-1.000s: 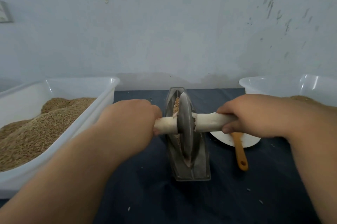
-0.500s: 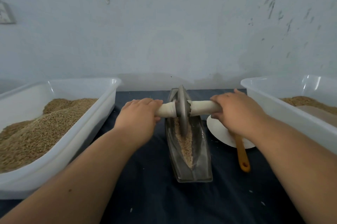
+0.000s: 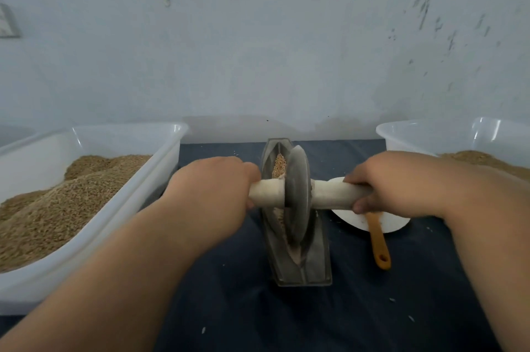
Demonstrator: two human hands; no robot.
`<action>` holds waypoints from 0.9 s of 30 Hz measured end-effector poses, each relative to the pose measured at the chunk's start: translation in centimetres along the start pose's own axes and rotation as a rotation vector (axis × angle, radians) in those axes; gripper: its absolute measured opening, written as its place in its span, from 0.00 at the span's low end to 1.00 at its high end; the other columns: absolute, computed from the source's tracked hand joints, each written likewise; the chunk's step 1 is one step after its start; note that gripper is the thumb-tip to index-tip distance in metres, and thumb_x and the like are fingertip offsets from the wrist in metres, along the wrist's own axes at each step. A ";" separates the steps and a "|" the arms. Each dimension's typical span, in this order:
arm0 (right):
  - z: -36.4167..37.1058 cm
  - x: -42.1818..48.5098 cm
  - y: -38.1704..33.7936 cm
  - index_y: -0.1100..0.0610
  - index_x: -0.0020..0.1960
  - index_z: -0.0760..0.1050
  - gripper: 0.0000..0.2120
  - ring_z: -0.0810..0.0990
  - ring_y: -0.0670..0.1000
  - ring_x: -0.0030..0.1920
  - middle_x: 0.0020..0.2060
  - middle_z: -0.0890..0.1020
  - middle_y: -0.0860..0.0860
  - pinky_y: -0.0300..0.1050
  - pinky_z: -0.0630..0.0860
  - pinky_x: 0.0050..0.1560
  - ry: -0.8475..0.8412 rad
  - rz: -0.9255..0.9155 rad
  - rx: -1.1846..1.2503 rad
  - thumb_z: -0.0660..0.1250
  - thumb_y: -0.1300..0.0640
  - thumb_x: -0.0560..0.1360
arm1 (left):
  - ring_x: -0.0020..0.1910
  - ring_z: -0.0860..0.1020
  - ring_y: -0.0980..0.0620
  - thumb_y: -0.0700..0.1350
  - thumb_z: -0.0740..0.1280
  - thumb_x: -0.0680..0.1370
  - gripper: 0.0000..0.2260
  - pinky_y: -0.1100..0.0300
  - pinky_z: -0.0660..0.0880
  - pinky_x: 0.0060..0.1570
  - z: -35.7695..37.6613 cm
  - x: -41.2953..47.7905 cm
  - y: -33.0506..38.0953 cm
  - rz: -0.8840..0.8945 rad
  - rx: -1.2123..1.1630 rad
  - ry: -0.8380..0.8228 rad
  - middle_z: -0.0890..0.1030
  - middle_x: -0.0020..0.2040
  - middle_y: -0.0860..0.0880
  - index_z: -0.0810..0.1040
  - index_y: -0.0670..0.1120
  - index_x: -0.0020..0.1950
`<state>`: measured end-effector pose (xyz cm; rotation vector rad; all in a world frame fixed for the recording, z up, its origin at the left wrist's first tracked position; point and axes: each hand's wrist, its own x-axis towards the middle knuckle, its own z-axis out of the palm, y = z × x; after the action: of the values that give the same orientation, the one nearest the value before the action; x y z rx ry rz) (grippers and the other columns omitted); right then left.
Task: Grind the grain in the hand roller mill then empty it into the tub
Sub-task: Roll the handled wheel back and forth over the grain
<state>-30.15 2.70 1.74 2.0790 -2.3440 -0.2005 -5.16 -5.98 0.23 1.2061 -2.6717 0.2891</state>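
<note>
Left hand [image 3: 212,188] and right hand [image 3: 401,182] drawn back toward body since half a second ago, gripping wooden axle [image 3: 265,194]. Metal wheel [image 3: 296,194] rolled from far end of trough [image 3: 315,265] to middle. Grain [image 3: 278,166] now exposed at far end, near stretch hidden behind wheel.

Pale blue-grey wall [image 3: 258,36] with dark scuffs at right, dark blue tabletop [image 3: 243,308], soft even light
</note>
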 end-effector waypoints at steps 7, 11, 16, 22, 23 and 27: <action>4.7 5.5 -0.2 0.51 0.80 0.53 0.30 0.66 0.53 0.72 0.73 0.70 0.50 0.51 0.51 0.77 0.409 0.085 0.017 0.61 0.52 0.82 | 0.72 0.66 0.49 0.46 0.57 0.83 0.23 0.50 0.57 0.74 5.3 3.7 -1.6 -0.106 -0.106 0.041 0.68 0.74 0.52 0.58 0.54 0.78; 6.0 6.5 0.0 0.53 0.80 0.54 0.32 0.67 0.52 0.72 0.73 0.70 0.51 0.54 0.49 0.78 0.451 0.109 -0.015 0.62 0.47 0.80 | 0.76 0.60 0.52 0.48 0.56 0.84 0.24 0.51 0.48 0.76 6.3 4.2 -1.7 -0.085 -0.100 0.124 0.64 0.76 0.54 0.54 0.54 0.79; 3.8 4.1 0.1 0.43 0.57 0.73 0.13 0.73 0.47 0.48 0.48 0.79 0.42 0.43 0.67 0.54 0.387 0.035 0.083 0.68 0.42 0.75 | 0.56 0.75 0.51 0.52 0.65 0.78 0.15 0.55 0.71 0.56 4.0 2.8 -1.3 -0.036 -0.089 0.138 0.76 0.57 0.55 0.71 0.59 0.65; -0.4 -0.7 -0.2 0.38 0.53 0.74 0.13 0.76 0.41 0.41 0.39 0.78 0.41 0.40 0.69 0.37 0.093 -0.009 0.087 0.72 0.39 0.71 | 0.45 0.72 0.53 0.52 0.69 0.74 0.14 0.53 0.74 0.44 0.1 -0.5 -0.3 0.058 0.023 0.005 0.70 0.46 0.56 0.64 0.57 0.49; -0.8 -1.3 -0.2 0.37 0.52 0.74 0.13 0.76 0.41 0.40 0.39 0.78 0.41 0.40 0.68 0.37 0.074 -0.012 0.092 0.72 0.38 0.71 | 0.44 0.72 0.54 0.54 0.70 0.73 0.15 0.54 0.74 0.43 -0.4 -1.0 -0.3 0.072 0.045 -0.023 0.70 0.45 0.56 0.62 0.58 0.48; -0.8 -1.3 -0.1 0.37 0.54 0.74 0.10 0.76 0.41 0.41 0.40 0.79 0.41 0.42 0.71 0.40 0.059 -0.033 0.113 0.70 0.40 0.74 | 0.46 0.75 0.54 0.56 0.70 0.72 0.15 0.52 0.76 0.47 -0.8 -1.1 -0.7 0.052 0.046 -0.079 0.73 0.46 0.57 0.65 0.60 0.51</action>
<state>-29.86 3.94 2.67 2.1415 -2.3411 -0.0062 -3.81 -5.42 0.79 1.1862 -2.7827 0.3191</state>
